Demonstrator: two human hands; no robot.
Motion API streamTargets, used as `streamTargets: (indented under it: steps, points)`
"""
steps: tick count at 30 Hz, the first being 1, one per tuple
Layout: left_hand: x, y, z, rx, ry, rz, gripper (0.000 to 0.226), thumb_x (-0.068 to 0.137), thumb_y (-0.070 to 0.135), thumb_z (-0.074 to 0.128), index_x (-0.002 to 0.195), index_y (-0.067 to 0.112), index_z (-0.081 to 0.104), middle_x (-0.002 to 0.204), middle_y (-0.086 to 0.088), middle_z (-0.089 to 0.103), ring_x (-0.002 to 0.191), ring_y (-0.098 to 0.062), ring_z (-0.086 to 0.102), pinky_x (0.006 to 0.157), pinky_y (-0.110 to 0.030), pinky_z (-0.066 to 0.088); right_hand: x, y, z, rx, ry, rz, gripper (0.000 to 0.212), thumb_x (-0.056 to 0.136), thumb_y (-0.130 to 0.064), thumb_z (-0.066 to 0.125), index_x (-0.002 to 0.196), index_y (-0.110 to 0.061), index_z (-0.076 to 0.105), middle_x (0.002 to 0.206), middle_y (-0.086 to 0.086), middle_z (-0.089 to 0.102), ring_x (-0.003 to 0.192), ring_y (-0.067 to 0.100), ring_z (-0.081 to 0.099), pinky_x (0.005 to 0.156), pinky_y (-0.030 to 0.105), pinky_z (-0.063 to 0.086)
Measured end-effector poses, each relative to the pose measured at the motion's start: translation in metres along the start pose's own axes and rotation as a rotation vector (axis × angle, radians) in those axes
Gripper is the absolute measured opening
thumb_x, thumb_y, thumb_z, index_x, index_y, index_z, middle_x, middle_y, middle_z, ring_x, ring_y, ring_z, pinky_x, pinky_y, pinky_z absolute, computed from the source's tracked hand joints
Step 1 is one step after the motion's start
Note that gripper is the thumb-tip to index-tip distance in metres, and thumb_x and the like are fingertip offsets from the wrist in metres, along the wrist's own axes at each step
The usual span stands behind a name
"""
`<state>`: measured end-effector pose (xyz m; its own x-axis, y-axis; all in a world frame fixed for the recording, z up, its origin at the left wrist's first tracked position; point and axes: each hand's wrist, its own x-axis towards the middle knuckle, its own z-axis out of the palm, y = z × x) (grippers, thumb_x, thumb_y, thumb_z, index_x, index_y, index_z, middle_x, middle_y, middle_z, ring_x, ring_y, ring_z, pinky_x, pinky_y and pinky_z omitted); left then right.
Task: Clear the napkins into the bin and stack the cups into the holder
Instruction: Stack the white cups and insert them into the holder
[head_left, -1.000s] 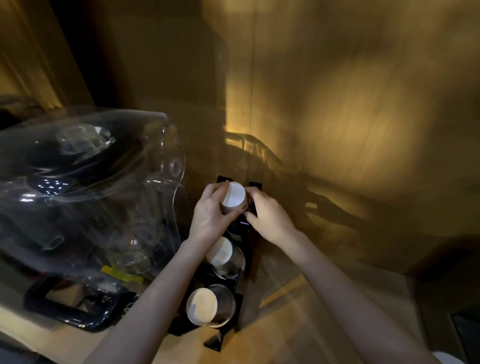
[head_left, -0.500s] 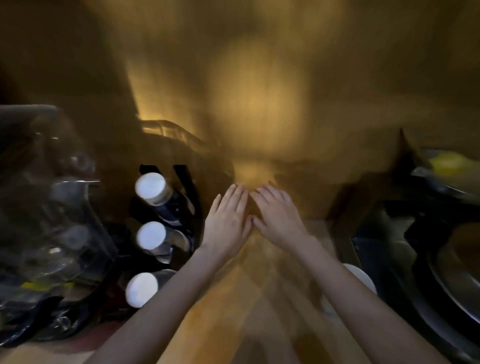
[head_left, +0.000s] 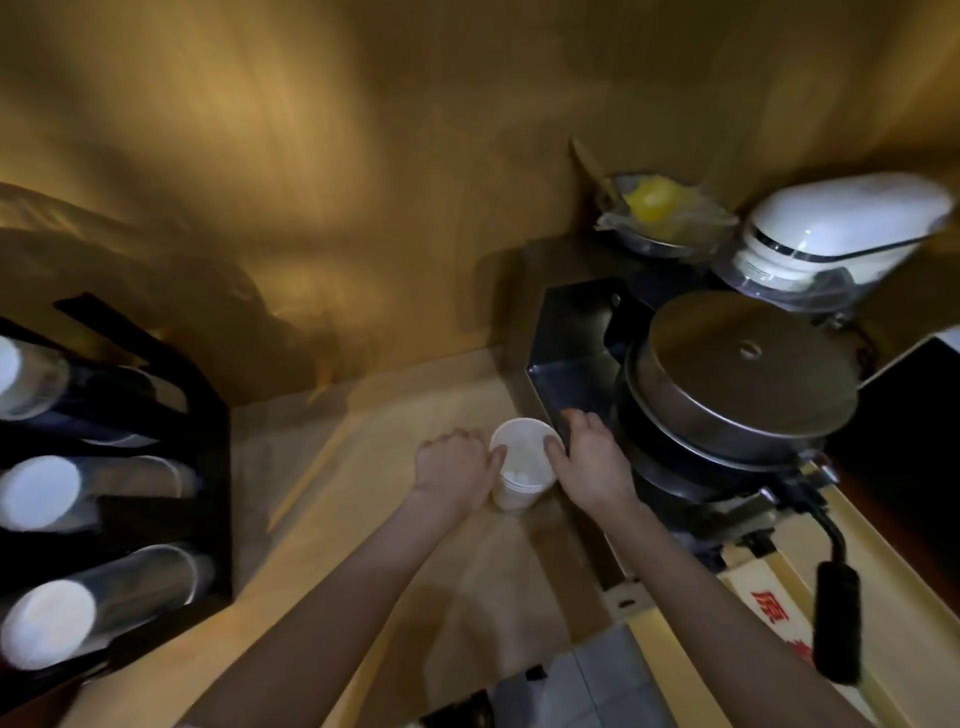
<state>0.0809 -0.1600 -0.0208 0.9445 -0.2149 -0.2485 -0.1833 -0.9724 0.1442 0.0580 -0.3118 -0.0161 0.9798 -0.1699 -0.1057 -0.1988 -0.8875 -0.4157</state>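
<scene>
Standing cup (head_left: 523, 470) between both hands' grip

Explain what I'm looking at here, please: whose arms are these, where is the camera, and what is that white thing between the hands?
There is no machine here, only a person wearing a camera on the head, looking down at their own arms. The left hand and the right hand press against either side of a white cup standing on a wooden counter; something small and white lies inside it. At the left edge a black holder keeps rows of cups lying sideways. To the right is a round metal cooking appliance with a black handle, and behind it a bowl with something yellow.
</scene>
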Motion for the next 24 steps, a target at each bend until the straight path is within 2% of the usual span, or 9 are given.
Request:
streamTargets:
  steps: [3,8,10,13,15,17,18,21,24]
  points:
    - [0.001,0.006,0.007,-0.082,-0.08,-0.025,0.047,0.097,0.039,0.031,0.113,0.004,0.059,0.12,-0.019,0.062,0.111,-0.035,0.058,0.088,-0.037,0.046,0.0,0.012,0.006,0.21,-0.09,0.203,0.037,0.091,-0.027,0.049,0.118,-0.003,0.049,0.12,0.025,0.058,0.11,0.04,0.055,0.092,0.041,0.046]
    - [0.002,-0.003,0.013,-0.356,-0.152,-0.014,0.047,0.097,0.03,0.035,0.095,-0.006,0.065,0.106,-0.027,0.067,0.101,-0.038,0.061,0.087,-0.04,0.048,0.0,0.013,0.017,0.405,-0.135,0.288,0.028,0.087,-0.017,0.052,0.104,0.003,0.061,0.104,0.031,0.066,0.096,0.041,0.063,0.086,0.046,0.052]
    - [0.001,-0.012,0.014,-0.537,-0.175,-0.042,0.045,0.097,0.026,0.039,0.083,-0.007,0.067,0.095,-0.029,0.07,0.092,-0.035,0.065,0.083,-0.037,0.05,0.0,0.007,0.018,0.462,-0.12,0.302,0.026,0.085,-0.015,0.053,0.102,0.002,0.062,0.101,0.031,0.067,0.093,0.041,0.064,0.084,0.048,0.053]
    - [-0.006,-0.023,0.011,-0.909,-0.226,-0.205,0.043,0.095,0.032,0.041,0.066,0.007,0.061,0.061,-0.01,0.071,0.056,-0.017,0.065,0.055,-0.025,0.047,0.002,-0.004,0.016,0.496,-0.084,0.247,0.024,0.084,-0.014,0.054,0.1,0.0,0.064,0.098,0.022,0.069,0.095,0.038,0.063,0.083,0.043,0.051]
    - [-0.012,-0.035,0.004,-1.28,-0.314,-0.365,0.052,0.093,0.045,0.036,0.068,0.009,0.063,0.05,-0.003,0.07,0.047,-0.014,0.067,0.054,-0.023,0.048,0.002,-0.017,0.013,0.607,-0.058,0.211,0.022,0.084,-0.012,0.055,0.1,0.0,0.063,0.08,0.012,0.068,0.075,0.028,0.066,0.068,0.037,0.055]
    - [-0.02,-0.052,-0.002,-1.549,-0.409,-0.468,0.07,0.087,0.062,0.032,0.075,0.004,0.07,0.065,-0.012,0.075,0.062,-0.023,0.073,0.062,-0.029,0.054,-0.001,-0.034,0.012,0.734,-0.037,0.164,0.017,0.084,-0.01,0.055,0.098,-0.004,0.063,0.064,0.002,0.064,0.052,0.016,0.061,0.053,0.03,0.053]
    - [-0.026,-0.061,-0.007,-1.641,-0.482,-0.484,0.079,0.083,0.069,0.031,0.081,0.001,0.071,0.075,-0.015,0.076,0.07,-0.026,0.073,0.064,-0.031,0.056,-0.004,-0.044,0.011,0.779,-0.012,0.129,0.012,0.083,-0.01,0.056,0.092,-0.01,0.064,0.06,0.0,0.062,0.048,0.015,0.059,0.054,0.033,0.052]
    - [-0.048,-0.086,-0.021,-1.902,-0.662,-0.456,0.095,0.073,0.079,0.03,0.101,-0.004,0.068,0.095,-0.018,0.075,0.083,-0.027,0.073,0.064,-0.03,0.059,-0.018,-0.074,0.011,0.912,0.051,-0.029,0.02,0.084,-0.011,0.058,0.079,-0.03,0.06,0.066,-0.005,0.063,0.061,0.014,0.06,0.064,0.039,0.052]
    - [-0.077,-0.107,-0.038,-2.098,-0.665,-0.374,0.096,0.063,0.076,0.048,0.119,-0.001,0.058,0.104,-0.019,0.072,0.089,-0.028,0.073,0.065,-0.031,0.061,-0.039,-0.098,0.017,0.962,0.005,-0.234,0.025,0.087,-0.017,0.059,0.09,-0.042,0.06,0.081,-0.017,0.067,0.08,0.005,0.063,0.072,0.029,0.053]
